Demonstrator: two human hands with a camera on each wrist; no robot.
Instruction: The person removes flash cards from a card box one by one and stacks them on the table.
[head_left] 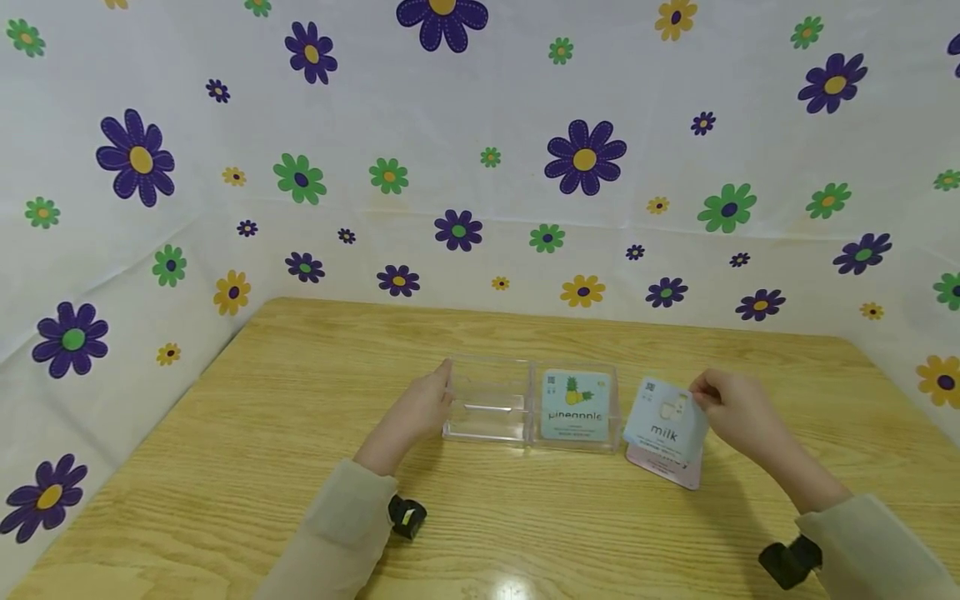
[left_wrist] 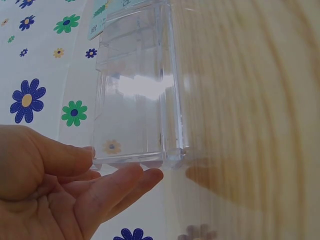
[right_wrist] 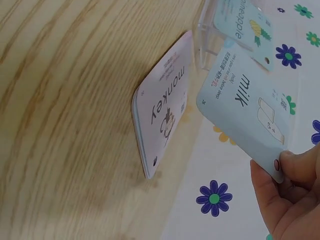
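A clear plastic card holder (head_left: pixel 487 429) with two compartments stands on the table. My left hand (head_left: pixel 418 406) holds its left end, thumb at the back edge and fingers along the side wall. The left compartment (left_wrist: pixel 132 105) has no card in it. A light blue pineapple card (head_left: pixel 576 408) stands in the right one. Between thumb and fingertips, my right hand (right_wrist: pixel 295 187) pinches a light blue milk card (right_wrist: pixel 250 105) by a corner, raised and tilted. Below it a pink monkey card (right_wrist: pixel 162 100) lies on top of a small stack on the table, partly hidden in the head view.
The wooden table (head_left: pixel 247 467) extends around the holder on all sides. Behind it and at both sides hangs a white cloth (head_left: pixel 517 92) printed with flowers. Black straps with devices (head_left: pixel 407 517) sit on both wrists.
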